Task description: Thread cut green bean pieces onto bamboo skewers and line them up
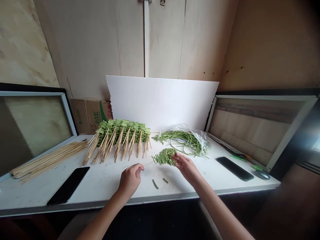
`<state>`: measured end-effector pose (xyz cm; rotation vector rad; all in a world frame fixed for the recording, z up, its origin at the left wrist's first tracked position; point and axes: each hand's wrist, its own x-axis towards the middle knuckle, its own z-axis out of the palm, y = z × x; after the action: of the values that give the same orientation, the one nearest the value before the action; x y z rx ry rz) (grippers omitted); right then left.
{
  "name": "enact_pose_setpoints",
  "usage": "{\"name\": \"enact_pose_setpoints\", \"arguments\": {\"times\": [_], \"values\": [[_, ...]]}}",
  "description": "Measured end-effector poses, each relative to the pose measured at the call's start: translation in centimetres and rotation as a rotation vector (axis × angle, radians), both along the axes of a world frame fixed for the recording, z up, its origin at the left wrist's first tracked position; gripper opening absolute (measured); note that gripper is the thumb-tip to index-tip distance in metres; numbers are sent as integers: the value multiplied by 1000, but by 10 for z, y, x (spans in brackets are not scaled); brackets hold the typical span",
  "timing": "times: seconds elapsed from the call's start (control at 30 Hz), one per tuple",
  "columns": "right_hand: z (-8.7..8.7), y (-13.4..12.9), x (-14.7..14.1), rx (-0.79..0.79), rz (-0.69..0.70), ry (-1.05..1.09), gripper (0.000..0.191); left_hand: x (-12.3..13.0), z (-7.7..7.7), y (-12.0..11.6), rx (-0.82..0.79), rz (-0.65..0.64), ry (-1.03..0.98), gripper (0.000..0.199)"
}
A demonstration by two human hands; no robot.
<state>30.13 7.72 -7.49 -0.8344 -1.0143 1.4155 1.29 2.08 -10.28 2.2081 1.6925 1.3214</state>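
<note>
My left hand (131, 178) is closed, pinching a thin bamboo skewer (149, 163) whose far end points right, toward a small heap of cut long bean pieces (163, 156). At the right side of that heap, my right hand (184, 165) has its thumb and fingers drawn together on what looks like a short bean piece (176, 155), partly covered by the fingertips. Two loose bean pieces (155, 184) lie on the white table in front of the heap. Behind my left hand, a large stack of skewered beans (122, 130) has its stick ends toward me.
Bare skewers (50, 160) lie at left, near a black phone (68, 185). Whole long beans (185, 138) spill from a clear plastic bag (203, 141) at the back. A dark phone (235, 168) and a mouse (262, 174) lie right. A white board (162, 101) stands behind.
</note>
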Motion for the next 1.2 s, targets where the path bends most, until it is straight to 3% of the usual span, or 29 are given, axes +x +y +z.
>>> {"name": "enact_pose_setpoints", "arguments": {"times": [0.13,0.37,1.2], "values": [[3,-4,-5,-13,61,104,30,2,-2,0,-10,-16,-1,28],[0,-3,-7,-30,53,153,28,2,-2,0,-3,-27,0,28],[-2,-2,-7,27,-5,64,29,0,-3,0,3,-28,23,29]]}}
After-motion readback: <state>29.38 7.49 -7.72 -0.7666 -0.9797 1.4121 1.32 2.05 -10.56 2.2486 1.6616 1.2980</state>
